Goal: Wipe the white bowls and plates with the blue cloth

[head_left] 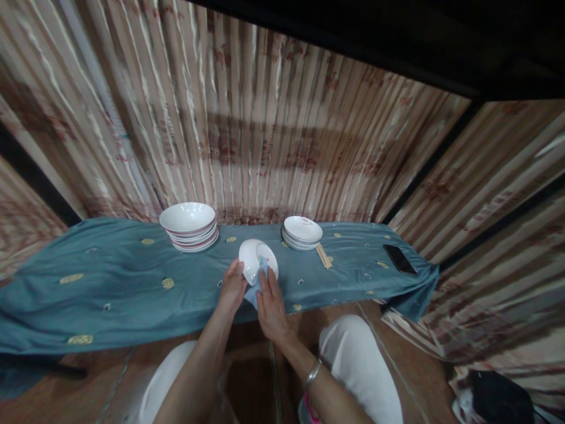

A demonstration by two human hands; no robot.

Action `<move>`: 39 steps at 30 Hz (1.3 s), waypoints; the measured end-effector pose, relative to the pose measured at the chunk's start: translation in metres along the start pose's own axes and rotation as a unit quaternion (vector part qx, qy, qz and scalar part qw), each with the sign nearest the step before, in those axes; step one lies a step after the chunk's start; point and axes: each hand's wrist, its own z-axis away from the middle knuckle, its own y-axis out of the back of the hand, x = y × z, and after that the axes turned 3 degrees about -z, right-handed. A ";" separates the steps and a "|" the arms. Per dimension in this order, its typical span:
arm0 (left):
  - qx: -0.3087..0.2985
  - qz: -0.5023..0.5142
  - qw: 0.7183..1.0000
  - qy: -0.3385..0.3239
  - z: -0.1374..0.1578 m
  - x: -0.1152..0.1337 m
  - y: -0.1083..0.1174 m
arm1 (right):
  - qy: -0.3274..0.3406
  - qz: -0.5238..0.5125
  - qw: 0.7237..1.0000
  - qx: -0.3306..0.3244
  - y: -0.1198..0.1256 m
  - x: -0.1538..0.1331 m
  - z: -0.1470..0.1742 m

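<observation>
A small white bowl (251,259) is tilted on its side over the front of the table, with a small red mark visible toward its right. My left hand (233,282) grips its lower left edge, thumb up against the rim. A light blue cloth (252,294) is in my right hand (271,303), whose fingers press it against the bowl's right side. Part of the cloth hangs down between both hands. The palm side of my right hand is hidden.
Stacked white bowls (189,221) stand at the back left. Right of centre are stacked white plates (303,231) with wooden chopsticks (323,257) beside them. A black phone (399,259) lies farther right. A green cloth (132,294) covers the table; a curtain (265,118) hangs behind.
</observation>
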 end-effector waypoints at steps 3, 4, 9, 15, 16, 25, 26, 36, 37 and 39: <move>-0.001 0.010 1.000 -0.009 0.001 -0.001 0.000 | 0.040 0.012 0.999 -0.017 0.005 -0.007 -0.012; -0.003 0.009 1.000 -0.018 0.001 -0.002 -0.001 | 0.054 0.014 0.998 -0.023 0.006 -0.009 -0.018; 0.007 -0.007 0.999 -0.033 -0.001 -0.006 0.000 | 0.097 0.024 0.994 -0.037 0.012 -0.011 -0.051; 0.022 -0.018 1.000 -0.005 -0.003 -0.006 0.000 | 0.123 0.020 0.991 -0.050 0.017 -0.003 -0.085; 0.015 -0.014 1.000 -0.004 -0.003 -0.006 -0.001 | 0.123 0.017 0.991 -0.049 0.017 -0.002 -0.091; -0.004 0.002 1.000 -0.003 0.000 -0.004 -0.005 | 0.046 -0.003 0.997 -0.062 0.012 0.025 -0.140; 0.003 0.002 1.000 -0.002 0.000 -0.004 -0.005 | 0.037 -0.015 0.997 -0.063 0.012 0.030 -0.144; 0.015 0.008 1.000 0.007 0.000 -0.003 -0.008 | -0.126 -0.089 0.987 -0.049 0.005 0.085 -0.144; 0.021 0.011 1.000 0.006 -0.001 -0.003 -0.008 | -0.137 -0.088 0.986 -0.045 0.005 0.089 -0.139; 0.031 0.018 0.999 0.001 -0.002 -0.005 -0.008 | -0.154 -0.084 0.984 -0.039 0.005 0.096 -0.129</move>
